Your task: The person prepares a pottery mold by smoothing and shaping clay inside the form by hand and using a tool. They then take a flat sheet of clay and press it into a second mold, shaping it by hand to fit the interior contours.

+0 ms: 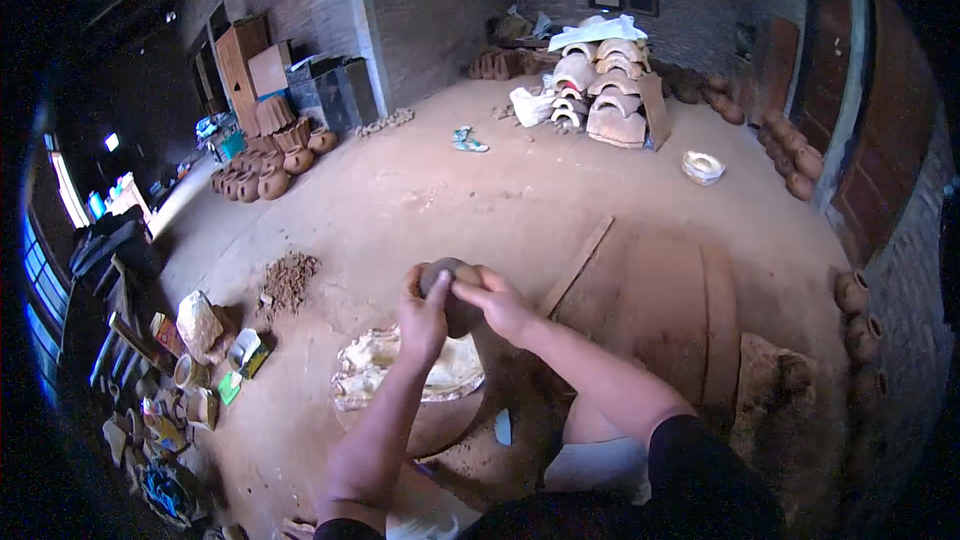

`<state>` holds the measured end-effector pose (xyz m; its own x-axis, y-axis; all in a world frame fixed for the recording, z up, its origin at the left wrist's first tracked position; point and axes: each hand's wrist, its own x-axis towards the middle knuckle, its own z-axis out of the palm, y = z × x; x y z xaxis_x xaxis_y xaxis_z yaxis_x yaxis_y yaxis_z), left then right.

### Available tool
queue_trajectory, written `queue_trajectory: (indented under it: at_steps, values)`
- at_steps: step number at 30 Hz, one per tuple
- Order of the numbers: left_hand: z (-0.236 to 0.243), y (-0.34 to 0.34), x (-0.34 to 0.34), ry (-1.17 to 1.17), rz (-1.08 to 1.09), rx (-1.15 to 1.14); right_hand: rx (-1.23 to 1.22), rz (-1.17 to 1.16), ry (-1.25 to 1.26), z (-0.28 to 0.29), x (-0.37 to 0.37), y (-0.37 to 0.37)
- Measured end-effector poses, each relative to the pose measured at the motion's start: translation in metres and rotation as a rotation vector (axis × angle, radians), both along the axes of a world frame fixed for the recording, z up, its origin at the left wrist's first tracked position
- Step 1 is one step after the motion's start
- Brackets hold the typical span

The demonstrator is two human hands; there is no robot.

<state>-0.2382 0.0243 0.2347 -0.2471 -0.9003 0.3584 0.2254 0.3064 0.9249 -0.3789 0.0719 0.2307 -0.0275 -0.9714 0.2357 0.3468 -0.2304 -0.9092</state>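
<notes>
Both of my hands are raised in front of me around a dark grey-brown lump of clay [463,318]. My left hand [425,310] is closed on its left side, the thumb pressed on the clay. My right hand [497,302] grips the right side, its thumb close to the left one. Part of the lump is hidden by the fingers. Below the hands is a crumpled whitish cover [385,352] on a rounded brown base [430,427]. A small pale blue piece [503,427] lies to the right of that base.
A wooden stick [580,265] lies beside a flat brown board [660,305] at right. Crumbled clay [290,280] is heaped at left, near assorted containers and tools [200,325]. Clay pots [270,180] line the walls. Stacked curved moulds [615,90] stand at the back.
</notes>
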Motion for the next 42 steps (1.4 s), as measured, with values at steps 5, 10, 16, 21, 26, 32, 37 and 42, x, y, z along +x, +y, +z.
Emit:
queue_trajectory:
  at_steps: [5, 10, 16, 21, 26, 32, 37, 42]
  values:
    - [-0.005, -0.041, -0.018, 0.203, 0.165, 0.27, -0.242, -0.335, 0.494, -0.04, -0.002, -0.027]
    - [-0.02, 0.0, -0.029, -0.149, -0.088, 0.053, 0.114, -0.5, 0.625, -0.031, -0.034, -0.05]
    - [-0.082, -0.093, 0.002, 0.082, 0.103, 0.071, -0.126, -0.297, 0.098, -0.081, 0.019, -0.093]
    - [-0.055, -0.095, 0.023, -0.046, 0.164, 0.196, -0.052, -0.14, 0.25, -0.073, 0.026, -0.087]
    - [-0.052, -0.066, 0.011, 0.168, 0.121, 0.34, -0.044, -0.366, 0.381, -0.048, 0.015, -0.102]
    - [-0.046, -0.08, 0.035, 0.259, -0.027, 0.333, -0.38, -0.73, 0.687, -0.047, 0.041, -0.095]
    - [-0.054, -0.069, 0.029, 0.029, 0.083, 0.323, -0.29, -0.456, 0.636, -0.057, 0.026, -0.081]
    - [-0.074, -0.069, 0.032, 0.077, -0.187, 0.244, -0.064, -0.477, 0.488, -0.037, 0.009, -0.094]
